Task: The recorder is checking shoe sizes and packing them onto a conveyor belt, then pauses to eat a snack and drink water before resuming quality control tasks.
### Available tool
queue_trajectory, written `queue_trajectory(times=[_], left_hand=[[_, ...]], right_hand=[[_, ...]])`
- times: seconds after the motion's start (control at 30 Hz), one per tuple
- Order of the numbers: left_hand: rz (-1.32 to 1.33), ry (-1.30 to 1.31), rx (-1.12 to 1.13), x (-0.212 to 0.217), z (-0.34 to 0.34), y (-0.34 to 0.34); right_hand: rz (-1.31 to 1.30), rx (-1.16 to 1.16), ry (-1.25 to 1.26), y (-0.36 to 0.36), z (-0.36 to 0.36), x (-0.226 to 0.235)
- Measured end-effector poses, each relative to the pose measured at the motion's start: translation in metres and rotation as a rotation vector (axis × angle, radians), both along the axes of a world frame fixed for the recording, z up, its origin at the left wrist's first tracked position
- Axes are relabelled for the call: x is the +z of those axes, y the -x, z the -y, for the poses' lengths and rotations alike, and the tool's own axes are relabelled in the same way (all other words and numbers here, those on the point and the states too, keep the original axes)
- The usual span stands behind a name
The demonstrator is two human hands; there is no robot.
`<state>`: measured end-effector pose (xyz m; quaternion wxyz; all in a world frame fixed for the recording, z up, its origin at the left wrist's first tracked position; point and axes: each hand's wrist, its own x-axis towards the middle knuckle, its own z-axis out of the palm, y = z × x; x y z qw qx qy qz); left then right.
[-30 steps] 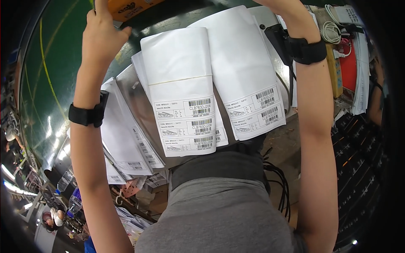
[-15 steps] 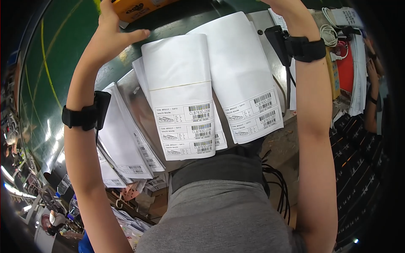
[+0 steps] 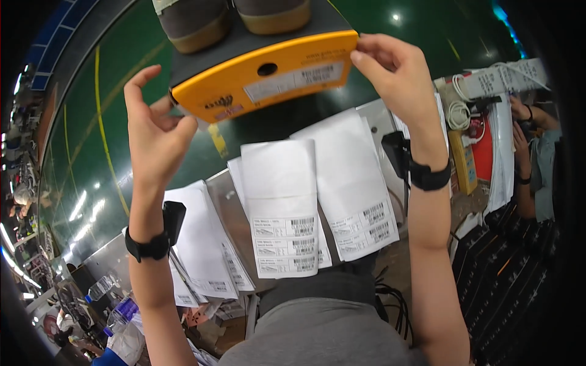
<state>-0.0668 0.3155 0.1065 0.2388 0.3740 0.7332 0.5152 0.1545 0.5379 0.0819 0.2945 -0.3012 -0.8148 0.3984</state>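
A shoe box with an orange end and a black top is at the far side in front of me. Two dark shoes with tan soles rest on it, cut off by the upper edge. My right hand grips the box's right corner, with the thumb on the near side. Beside the left corner is my left hand, its index finger and thumb spread apart. Its other fingers are partly hidden near the box's corner. Each of my wrists carries a black strap with a small device.
Folded white label sheets lie at the near edge, with more sheets to the left. The green surface has yellow lines. At right are a coiled white cable, a yellow power strip and another person's hands.
The view has tilted up, so the sheets appear lower. The box and shoes have come into view. My right hand, earlier cut off at the top, now shows on the box's corner.
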Motion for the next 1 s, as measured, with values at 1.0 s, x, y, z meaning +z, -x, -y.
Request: queue_trajectory(times=[1.0], left_hand=[[-0.247,-0.097,0.052,0.014,-0.024,-0.023]], right_hand=[[-0.215,-0.251,0.048,-0.007,-0.012,0.011]])
